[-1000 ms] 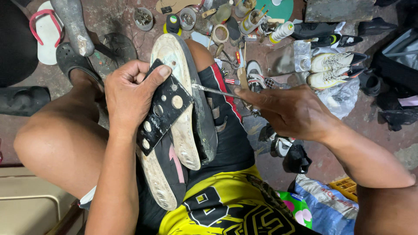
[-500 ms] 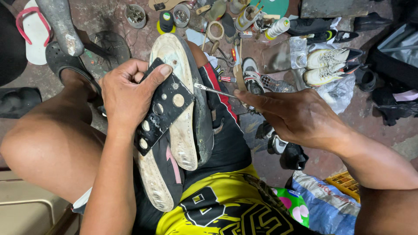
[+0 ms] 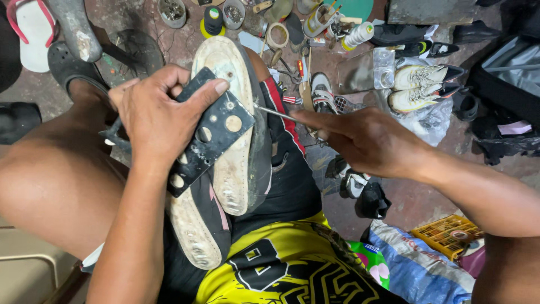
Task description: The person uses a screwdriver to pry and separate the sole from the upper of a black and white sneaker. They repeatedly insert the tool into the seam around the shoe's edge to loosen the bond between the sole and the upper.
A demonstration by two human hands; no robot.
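On the person's lap, the left hand [image 3: 154, 112] pinches a black perforated plate [image 3: 211, 132] against the pale sole of a shoe [image 3: 239, 129], thumb on top and fingers curled behind. The right hand [image 3: 365, 141] pinches a thin metal awl [image 3: 274, 112], its tip at the sole's edge. Beyond, on the floor, lie a white cylindrical bottle [image 3: 358, 35], a tape roll [image 3: 277, 35] and white sneakers [image 3: 422, 84]; an orange box [image 3: 447, 233] sits at lower right.

**Worn rubber, dull metal**

The shoe sole [image 3: 233, 129] looks like scuffed, matt, dirty cream rubber. The perforated black plate [image 3: 211, 132] at its nine o'clock is matt and speckled. The thin awl shaft [image 3: 275, 112] at three o'clock gleams metallic. The concrete floor [image 3: 349, 208] is rough.
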